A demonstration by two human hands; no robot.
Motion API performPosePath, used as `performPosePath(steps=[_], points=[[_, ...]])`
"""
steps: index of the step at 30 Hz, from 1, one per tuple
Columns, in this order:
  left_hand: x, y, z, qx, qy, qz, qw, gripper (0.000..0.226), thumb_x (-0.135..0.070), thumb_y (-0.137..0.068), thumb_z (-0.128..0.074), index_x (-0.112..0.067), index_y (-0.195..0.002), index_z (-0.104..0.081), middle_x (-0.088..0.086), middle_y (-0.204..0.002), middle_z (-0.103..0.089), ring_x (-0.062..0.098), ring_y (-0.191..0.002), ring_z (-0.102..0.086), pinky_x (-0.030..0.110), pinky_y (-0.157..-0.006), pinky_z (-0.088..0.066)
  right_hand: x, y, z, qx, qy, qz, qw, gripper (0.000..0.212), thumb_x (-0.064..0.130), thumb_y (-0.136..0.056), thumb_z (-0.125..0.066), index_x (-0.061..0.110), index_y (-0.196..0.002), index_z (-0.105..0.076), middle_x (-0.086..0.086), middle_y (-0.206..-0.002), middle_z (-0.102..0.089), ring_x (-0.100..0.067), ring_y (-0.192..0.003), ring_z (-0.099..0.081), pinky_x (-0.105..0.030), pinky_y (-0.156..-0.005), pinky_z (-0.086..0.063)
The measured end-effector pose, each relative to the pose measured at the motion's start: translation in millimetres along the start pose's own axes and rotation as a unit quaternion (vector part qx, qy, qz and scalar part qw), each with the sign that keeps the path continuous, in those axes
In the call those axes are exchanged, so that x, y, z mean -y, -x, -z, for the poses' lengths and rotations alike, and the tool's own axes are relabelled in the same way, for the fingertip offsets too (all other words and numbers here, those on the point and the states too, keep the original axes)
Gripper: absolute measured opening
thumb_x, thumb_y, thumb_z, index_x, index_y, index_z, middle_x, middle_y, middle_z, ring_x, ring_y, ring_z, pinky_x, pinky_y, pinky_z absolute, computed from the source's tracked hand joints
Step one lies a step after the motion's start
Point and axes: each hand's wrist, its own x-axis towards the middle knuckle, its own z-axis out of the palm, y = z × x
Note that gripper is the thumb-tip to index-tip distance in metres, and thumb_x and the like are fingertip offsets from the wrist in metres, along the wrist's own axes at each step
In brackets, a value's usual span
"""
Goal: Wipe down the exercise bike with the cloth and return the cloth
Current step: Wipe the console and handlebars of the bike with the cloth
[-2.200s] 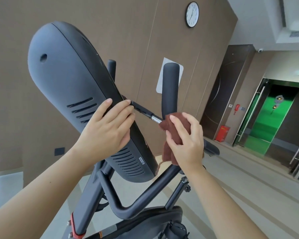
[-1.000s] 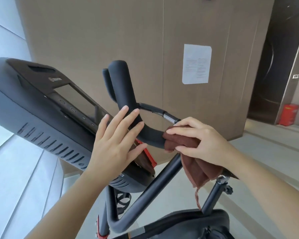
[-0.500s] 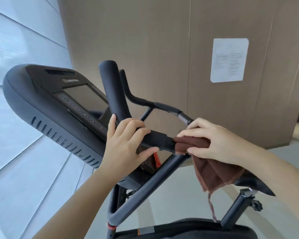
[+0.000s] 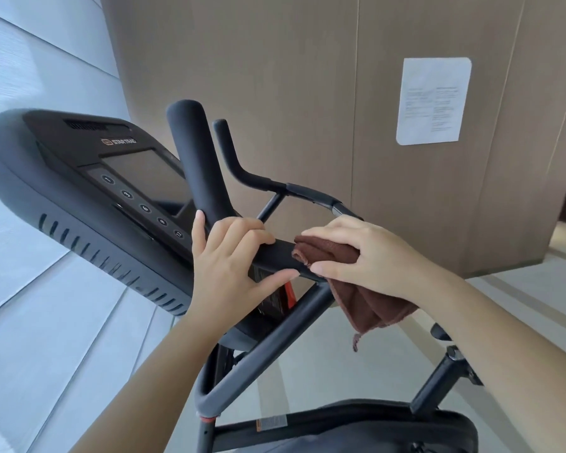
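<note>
Your left hand [image 4: 224, 273] grips the bar [image 4: 273, 256]; your right hand [image 4: 366, 253] clasps the cloth [image 4: 366, 305] round it. Wipe firmly, overlapping strokes.

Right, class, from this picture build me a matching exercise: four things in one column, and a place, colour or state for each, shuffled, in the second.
Column one:
1. cloth
2. left hand
3. sheet of paper
4. console screen

Column two:
A. stuck on the wall
B. dark, unlit
C. grips the bare handlebar
D. brown, held on the handlebar by the right hand

Pairs: 1-D, 2-C, 3-A, 4-B.
</note>
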Motion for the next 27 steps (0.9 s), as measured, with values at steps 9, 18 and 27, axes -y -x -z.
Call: performPosePath(steps=[9,18,27], points=[[-2.3,4.9,-13.0,-0.051,0.032,0.019,0.998,0.044,-0.055,-0.071,-0.065,-0.012,-0.081,-0.059,0.003,-0.088,-0.063,0.018,-0.096,-0.047,0.043,-0.109,-0.008,0.5,9.4,0.0,-0.026,0.000,-0.022,0.999,0.036,0.040,-0.082,-0.057,0.052,-0.115,-0.051,0.023,-0.110,-0.051,-0.007,-0.109,-0.044,-0.035,-0.093,-0.040],[-4.9,4.6,-7.4,-0.024,0.036,0.030,0.999,0.042,-0.053,-0.070,-0.066,-0.015,-0.085,-0.056,0.002,-0.092,-0.062,0.017,-0.100,-0.048,0.043,-0.110,-0.007,-10.7,18.4,0.2,-0.061,-0.023,0.007,0.998,0.036,0.041,-0.074,-0.055,0.050,-0.109,-0.057,0.022,-0.105,-0.051,-0.011,-0.107,-0.045,-0.035,-0.095,-0.039],[-40.8,1.9,-0.7,0.004,-0.021,0.142,0.990,0.043,-0.052,-0.072,-0.062,-0.012,-0.085,-0.062,0.003,-0.095,-0.058,0.022,-0.098,-0.050,0.043,-0.104,-0.021,-44.1,24.7,14.7,-0.017,-0.083,0.096,0.992,0.036,0.030,-0.078,-0.062,0.044,-0.112,-0.059,0.015,-0.108,-0.049,-0.016,-0.107,-0.048,-0.040,-0.095,-0.041]])
